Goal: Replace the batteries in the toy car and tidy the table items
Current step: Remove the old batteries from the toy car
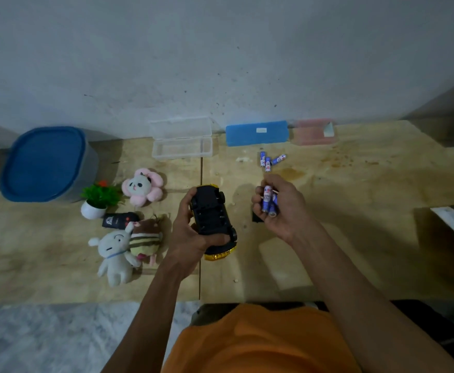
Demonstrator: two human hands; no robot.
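Partly hidden, batteries (269, 203) sit bunched in right hand (282, 208).

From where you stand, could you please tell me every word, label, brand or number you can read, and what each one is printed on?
None reads clearly.
Blue-and-white batteries held in the right hand: red and blue print on one, too blurred to read.
Loose blue-and-white batteries on the wooden table: same print, too small.
Black remote control: white logo, illegible.
Blue rectangular case: white sticker, unreadable.
Upturned yellow-and-black toy car in the left hand: no text visible.
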